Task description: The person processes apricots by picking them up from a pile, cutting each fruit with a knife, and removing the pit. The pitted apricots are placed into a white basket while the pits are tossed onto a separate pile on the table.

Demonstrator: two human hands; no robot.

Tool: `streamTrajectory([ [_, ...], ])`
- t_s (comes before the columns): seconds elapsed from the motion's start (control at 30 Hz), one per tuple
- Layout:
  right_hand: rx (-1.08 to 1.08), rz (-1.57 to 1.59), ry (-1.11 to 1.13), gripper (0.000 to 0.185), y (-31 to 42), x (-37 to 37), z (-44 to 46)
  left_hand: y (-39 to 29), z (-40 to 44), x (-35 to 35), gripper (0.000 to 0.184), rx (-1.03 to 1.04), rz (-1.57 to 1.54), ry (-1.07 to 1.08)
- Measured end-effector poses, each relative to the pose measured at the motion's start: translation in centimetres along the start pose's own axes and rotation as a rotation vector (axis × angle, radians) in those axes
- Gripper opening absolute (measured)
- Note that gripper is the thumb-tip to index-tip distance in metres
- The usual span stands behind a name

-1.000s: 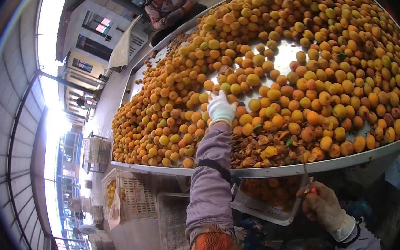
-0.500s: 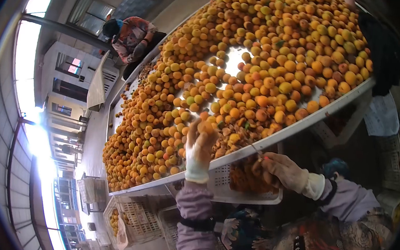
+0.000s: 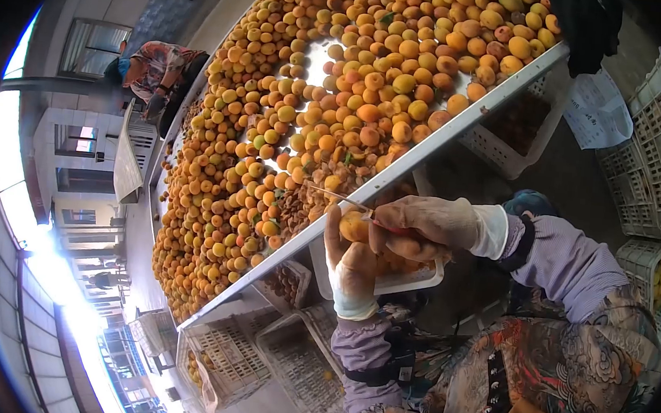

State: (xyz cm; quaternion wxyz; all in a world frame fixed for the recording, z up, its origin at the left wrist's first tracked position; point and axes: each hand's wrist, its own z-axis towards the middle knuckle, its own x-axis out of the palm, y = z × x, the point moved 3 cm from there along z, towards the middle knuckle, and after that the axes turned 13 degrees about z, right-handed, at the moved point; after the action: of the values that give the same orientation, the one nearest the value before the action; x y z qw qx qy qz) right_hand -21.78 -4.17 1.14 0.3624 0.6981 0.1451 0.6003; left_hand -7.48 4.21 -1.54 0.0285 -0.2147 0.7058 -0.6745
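Just outside the metal edge of the table, my gloved left hand holds an orange apricot between its fingers. My gloved right hand meets it from the right, closed on a thin knife with a red handle. The blade points left over the table's edge, close above the apricot. Apricots cover much of the metal table, and a heap of brown scraps lies near its edge. Below my hands is a white crate with orange fruit pieces, partly hidden.
A person bends at the table's far side. Under the table's near edge stand a crate with dark contents and a grey crate. More crates are stacked at the right, beside a white sheet. Dark cloth hangs at the upper right.
My left hand has come back from the pile to the table's edge with an apricot. My right hand and the knife now meet it. The view has turned toward the right.
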Motion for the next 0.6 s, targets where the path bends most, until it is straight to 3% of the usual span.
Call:
streamTrajectory([
  [0.07,0.170,0.049,-0.066,0.042,0.2,0.0,-0.8,0.1,0.4,-0.1,0.074,0.086,-0.033,0.083],
  [0.23,0.172,0.134,0.006,0.046,-0.4,-0.7,-0.8,-0.1,0.6,0.7,0.068,0.121,-0.085,0.211],
  [0.33,0.169,0.134,0.034,0.050,-0.9,-1.0,-0.5,-0.1,0.2,1.6,0.056,0.038,-0.210,0.236],
  [0.4,0.178,0.154,0.044,0.050,-1.1,-1.0,-0.4,-0.8,-0.2,2.2,0.045,0.334,0.609,-0.013],
  [0.43,0.208,0.119,0.014,0.050,-1.1,-1.1,-0.4,-0.9,0.0,2.3,0.045,0.332,0.609,-0.011],
  [0.5,0.244,0.083,-0.016,0.050,-1.1,-1.2,-0.5,-1.5,0.0,2.8,0.041,0.525,0.984,-0.081],
  [0.53,0.193,0.006,-0.015,0.050,-0.8,-1.1,-0.5,-1.7,-0.1,3.0,0.041,0.523,0.983,-0.084],
  [0.6,0.142,-0.073,-0.015,0.050,-0.7,-1.1,-0.5,-0.1,0.1,2.5,0.043,-0.134,-0.275,-0.141],
])
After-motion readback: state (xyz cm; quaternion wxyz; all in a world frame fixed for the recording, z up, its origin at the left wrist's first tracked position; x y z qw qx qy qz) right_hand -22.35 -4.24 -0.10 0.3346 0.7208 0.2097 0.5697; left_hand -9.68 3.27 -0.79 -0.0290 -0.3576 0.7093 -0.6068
